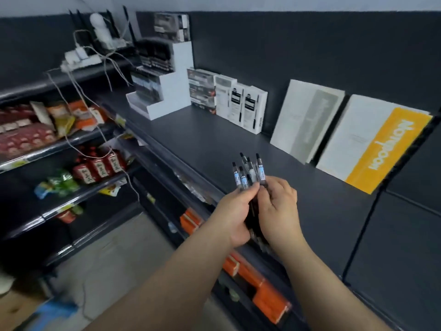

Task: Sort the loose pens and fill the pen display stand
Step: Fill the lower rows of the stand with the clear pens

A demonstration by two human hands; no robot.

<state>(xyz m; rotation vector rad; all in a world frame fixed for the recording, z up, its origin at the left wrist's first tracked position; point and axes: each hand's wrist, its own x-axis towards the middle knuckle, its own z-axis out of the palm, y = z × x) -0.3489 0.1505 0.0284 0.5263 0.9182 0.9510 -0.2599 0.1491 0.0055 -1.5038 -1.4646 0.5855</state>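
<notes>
Item: pens (248,172), a bunch of about half a dozen, clear barrels with pale blue labels and dark tips pointing up.

Location: the bunch is hanging in the air over the front edge of the dark shelf (214,139), well apart from the white stepped display stand (171,91) at the far left end of that shelf.

Hold: the left hand (231,212) is wrapping its fingers round the lower half of the bunch. The right hand (280,211) is closing in from the other side, its fingertips pinching the barrels just under the labels. The two hands are pressing together on the same bundle.

Handling, as judged: the pens are looking light, stiff and smooth, so they are likely to slide against one another and fan out at the tips, as they are doing now. Taking one by mid-barrel, below the label, is looking safest. A loose grip is risking a drop to the lower shelves.

Nearby: white pen boxes (248,108) are standing against the back wall beside the stand. Farther right, a white and yellow packet (381,149) is leaning there.
</notes>
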